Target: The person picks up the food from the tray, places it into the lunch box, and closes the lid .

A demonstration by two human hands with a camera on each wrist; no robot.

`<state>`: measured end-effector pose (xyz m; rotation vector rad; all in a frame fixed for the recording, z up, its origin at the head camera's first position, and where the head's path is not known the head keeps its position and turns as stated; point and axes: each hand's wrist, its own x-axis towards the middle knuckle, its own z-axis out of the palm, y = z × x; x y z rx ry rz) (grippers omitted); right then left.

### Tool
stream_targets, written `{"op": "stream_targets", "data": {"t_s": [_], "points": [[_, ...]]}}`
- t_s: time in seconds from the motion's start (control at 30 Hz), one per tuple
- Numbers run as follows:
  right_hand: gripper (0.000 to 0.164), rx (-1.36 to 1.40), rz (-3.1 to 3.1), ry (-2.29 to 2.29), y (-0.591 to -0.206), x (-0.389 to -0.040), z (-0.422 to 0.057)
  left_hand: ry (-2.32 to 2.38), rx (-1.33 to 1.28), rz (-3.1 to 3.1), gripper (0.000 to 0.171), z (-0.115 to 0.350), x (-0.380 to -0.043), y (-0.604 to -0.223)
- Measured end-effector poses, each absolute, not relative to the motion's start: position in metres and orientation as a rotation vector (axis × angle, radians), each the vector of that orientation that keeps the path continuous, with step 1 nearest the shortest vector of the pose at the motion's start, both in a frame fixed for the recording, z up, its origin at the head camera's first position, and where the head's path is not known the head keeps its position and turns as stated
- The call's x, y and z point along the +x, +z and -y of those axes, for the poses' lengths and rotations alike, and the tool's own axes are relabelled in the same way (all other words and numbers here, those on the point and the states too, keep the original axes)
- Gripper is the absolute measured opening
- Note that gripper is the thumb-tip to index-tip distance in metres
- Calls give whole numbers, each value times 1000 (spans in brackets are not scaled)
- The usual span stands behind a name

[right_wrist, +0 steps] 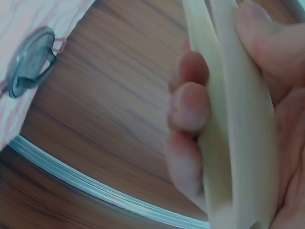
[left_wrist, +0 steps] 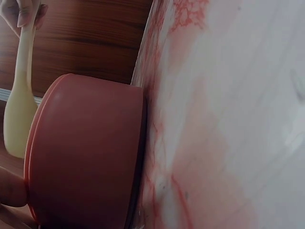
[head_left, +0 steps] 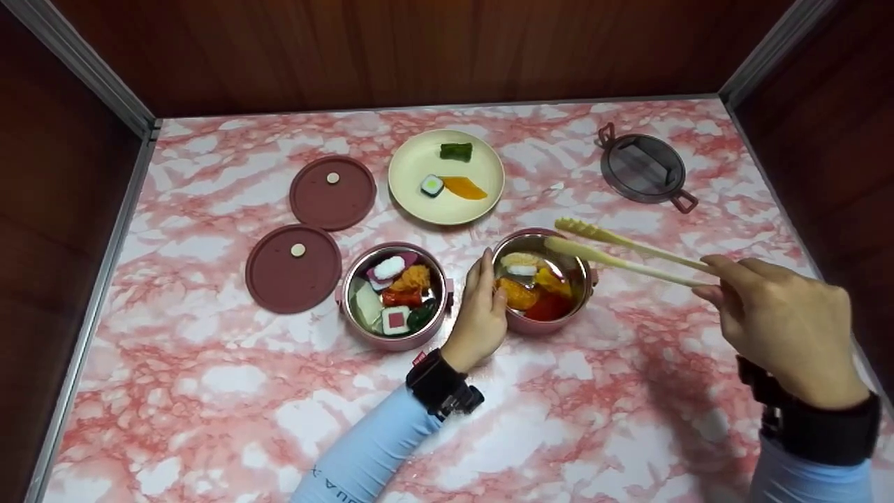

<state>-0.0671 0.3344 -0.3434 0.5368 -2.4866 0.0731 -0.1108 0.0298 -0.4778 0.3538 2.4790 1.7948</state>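
My right hand [head_left: 786,321] grips cream-coloured tongs [head_left: 621,262], their arms apart and nothing between the tips, which hang over the right-hand pink pot [head_left: 541,327]. In the right wrist view, fingers curl round the tongs [right_wrist: 250,129]. My left hand [head_left: 478,314] rests against that pot's left side, fingers extended along its wall and thumb at the rim. Yellow, orange and red toy food pieces [head_left: 548,306] lie inside. The left-hand pink pot [head_left: 394,342] holds several toy foods, among them a square sushi roll [head_left: 396,321]. The left wrist view shows the pot's outer wall [left_wrist: 86,152].
A cream plate [head_left: 412,206] behind the pots bears a green piece [head_left: 456,151], a small sushi roll [head_left: 431,186] and an orange slice [head_left: 464,188]. Two dark red lids [head_left: 332,206] lie at the left. A glass lid [head_left: 642,168] with side handles lies at the back right. Wooden walls surround the table.
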Motion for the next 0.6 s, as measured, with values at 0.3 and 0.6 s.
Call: {"op": "stream_targets", "data": {"t_s": [0.3,0.6], "points": [[35,452,2471,253,-368,-81,-331,1788,341,-2471,64,-29,-110,-476],[29,414,2581,282,-380,-112,-329,1795,368,-2509,63,-30,-111,-476]]}}
